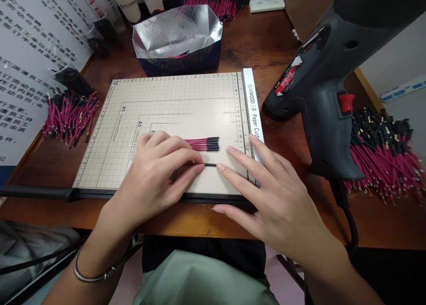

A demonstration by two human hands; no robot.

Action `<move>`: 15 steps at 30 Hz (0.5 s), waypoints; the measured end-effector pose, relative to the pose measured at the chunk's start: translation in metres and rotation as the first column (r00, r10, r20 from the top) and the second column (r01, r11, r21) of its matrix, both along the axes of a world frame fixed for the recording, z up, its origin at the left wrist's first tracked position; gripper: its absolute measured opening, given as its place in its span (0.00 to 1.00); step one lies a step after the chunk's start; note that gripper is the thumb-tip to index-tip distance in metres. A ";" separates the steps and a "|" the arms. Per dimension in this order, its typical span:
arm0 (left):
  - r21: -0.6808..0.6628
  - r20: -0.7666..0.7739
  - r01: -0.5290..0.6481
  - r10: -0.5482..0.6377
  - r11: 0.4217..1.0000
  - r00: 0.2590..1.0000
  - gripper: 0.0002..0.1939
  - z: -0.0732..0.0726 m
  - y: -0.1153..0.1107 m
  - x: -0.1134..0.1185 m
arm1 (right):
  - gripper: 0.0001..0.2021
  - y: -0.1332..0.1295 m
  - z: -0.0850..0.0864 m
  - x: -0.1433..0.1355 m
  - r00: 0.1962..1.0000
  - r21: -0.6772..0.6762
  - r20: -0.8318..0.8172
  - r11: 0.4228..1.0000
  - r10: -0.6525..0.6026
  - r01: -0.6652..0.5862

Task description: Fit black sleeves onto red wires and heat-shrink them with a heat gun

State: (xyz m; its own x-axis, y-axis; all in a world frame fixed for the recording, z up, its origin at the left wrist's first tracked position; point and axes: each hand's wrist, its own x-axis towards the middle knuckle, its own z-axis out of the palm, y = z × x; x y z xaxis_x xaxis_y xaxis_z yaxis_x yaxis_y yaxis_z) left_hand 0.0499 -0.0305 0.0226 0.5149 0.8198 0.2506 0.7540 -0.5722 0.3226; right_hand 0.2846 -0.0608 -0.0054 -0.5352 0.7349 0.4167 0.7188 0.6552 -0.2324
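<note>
On the pale board of the SUNWOOD paper cutter, which lies on the wooden bench, a thin black sleeve sits in the nearer part of the board, right of its middle. Its long axis runs left to right, roughly parallel to the cutter's near edge. The left hand has its grip on the sleeve's left, thumb and forefinger pinching it; whatever continues under those fingers is hidden, so I cannot tell whether a wire is attached. The right hand is spread flat, its grip closed on nothing, with the index fingertip at the sleeve's right end, though whether it touches or stops just beside is unclear. Another of its fingertips rests by the cutter's white rail. The left hand is thus the one with hold of the sleeve, and the right stands in line with its free end. Just beyond the sleeve, toward the cutter's far edge, a row of red wires with black ends lies almost parallel to it. Right of the cutter stands a heat gun; beyond its far edge is a foil-lined box.
</note>
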 end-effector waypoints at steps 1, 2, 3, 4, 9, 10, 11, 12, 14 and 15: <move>0.002 -0.005 -0.004 0.004 1.000 1.000 0.06 0.000 0.000 0.000 | 0.24 -0.001 0.000 0.000 1.000 -0.001 0.001 1.000 -0.002 0.002; 0.006 -0.009 -0.005 0.005 1.000 1.000 0.06 0.000 0.000 0.000 | 0.25 -0.001 0.000 0.000 1.000 -0.001 0.002 1.000 -0.004 0.004; 0.010 -0.009 -0.005 0.005 1.000 1.000 0.06 0.000 -0.001 0.000 | 0.25 -0.002 0.001 0.000 1.000 -0.002 0.001 1.000 -0.005 0.005; 0.011 -0.009 -0.003 0.003 1.000 1.000 0.06 0.001 -0.001 0.000 | 0.26 -0.002 0.002 0.000 1.000 -0.009 0.003 1.000 -0.005 0.005; -0.010 0.011 -0.008 0.008 1.000 1.000 0.06 0.001 0.000 0.000 | 0.27 0.009 0.022 0.008 0.999 -0.038 0.029 0.999 0.024 -0.023; -0.012 0.017 -0.008 0.008 1.000 1.000 0.06 0.000 -0.001 0.000 | 0.26 0.015 0.028 0.010 0.998 -0.024 0.039 0.998 0.052 -0.051; -0.012 0.024 -0.008 0.008 1.000 1.000 0.06 0.000 -0.001 0.000 | 0.23 0.021 0.034 0.012 0.995 -0.015 0.053 0.996 0.087 -0.086; -0.013 0.029 -0.005 0.006 1.000 1.000 0.05 0.000 -0.001 0.000 | 0.21 0.028 0.038 0.014 0.991 -0.017 0.077 0.994 0.110 -0.109; -0.010 0.044 -0.012 0.012 1.000 0.999 0.05 0.001 -0.002 0.000 | 0.20 0.043 0.046 0.017 0.979 -0.008 0.152 0.990 0.139 -0.139; -0.005 0.056 -0.023 0.023 1.000 0.998 0.05 0.002 -0.002 0.001 | 0.20 0.049 0.048 0.018 0.971 -0.006 0.187 0.989 0.147 -0.148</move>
